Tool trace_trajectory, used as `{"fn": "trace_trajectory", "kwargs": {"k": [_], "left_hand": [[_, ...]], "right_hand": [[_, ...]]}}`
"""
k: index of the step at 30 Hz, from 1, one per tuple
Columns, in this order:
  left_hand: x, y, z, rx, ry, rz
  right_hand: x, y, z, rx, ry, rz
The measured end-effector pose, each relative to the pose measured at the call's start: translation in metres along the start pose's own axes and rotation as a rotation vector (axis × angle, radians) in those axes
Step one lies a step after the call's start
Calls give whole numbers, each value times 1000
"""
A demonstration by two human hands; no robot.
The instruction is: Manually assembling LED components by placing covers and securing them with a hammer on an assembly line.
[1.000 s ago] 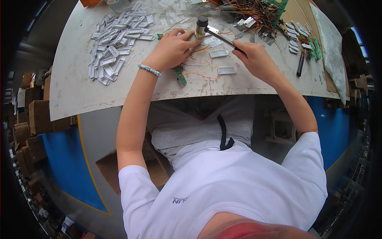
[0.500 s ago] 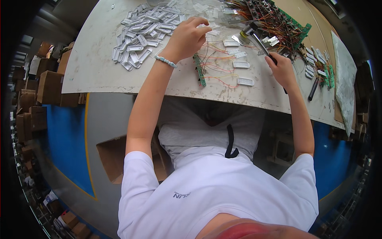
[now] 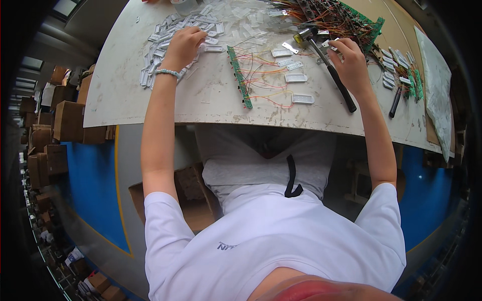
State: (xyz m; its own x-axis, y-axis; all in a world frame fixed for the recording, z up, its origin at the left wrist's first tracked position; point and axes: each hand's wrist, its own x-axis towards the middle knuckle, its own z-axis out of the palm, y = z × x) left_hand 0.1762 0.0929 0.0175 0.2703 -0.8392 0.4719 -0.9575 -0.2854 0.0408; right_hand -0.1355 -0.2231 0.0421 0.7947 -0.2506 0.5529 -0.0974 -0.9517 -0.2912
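My left hand (image 3: pixel 184 49) is over the right part of a pile of white plastic housings (image 3: pixel 165 37). Its fingers are curled together, and whatever is under the fingertips is hidden; one housing (image 3: pixel 215 48) lies right beside them. My right hand (image 3: pixel 350 62) pinches a small white plate with holes (image 3: pixel 328 44) near the tangle of wired boards. Between the hands lies a green circuit board strip (image 3: pixel 239 78), its red and yellow wires running to white housings (image 3: pixel 296 78) and small perforated plates (image 3: pixel 294 65). A hammer (image 3: pixel 337 83) rests on the table below my right hand.
A heap of wired green circuit boards (image 3: pixel 346 20) fills the back right. Clear plastic pieces (image 3: pixel 246 22) lie at the back middle. Further right are more wired housings (image 3: pixel 389 70), a black-handled tool (image 3: pixel 395 103) and a plastic sheet (image 3: pixel 436 95). The table's front edge (image 3: pixel 281 125) is before me.
My left hand has moved left from above the wires to the housing pile. My right hand has let go of the hammer, now lying on the table, and has taken a small white plate.
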Motion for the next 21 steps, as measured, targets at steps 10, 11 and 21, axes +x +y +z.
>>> {"fn": "trace_trajectory", "kwargs": {"k": [10, 11, 21], "left_hand": [[61, 177, -15, -199, 400, 461], [62, 179, -13, -201, 402, 470], [44, 194, 36, -287, -306, -178]], "right_hand": [[21, -53, 16, 1609, -426, 492], [18, -44, 21, 1671, -419, 481], [-16, -3, 26, 1001, -99, 427]]}}
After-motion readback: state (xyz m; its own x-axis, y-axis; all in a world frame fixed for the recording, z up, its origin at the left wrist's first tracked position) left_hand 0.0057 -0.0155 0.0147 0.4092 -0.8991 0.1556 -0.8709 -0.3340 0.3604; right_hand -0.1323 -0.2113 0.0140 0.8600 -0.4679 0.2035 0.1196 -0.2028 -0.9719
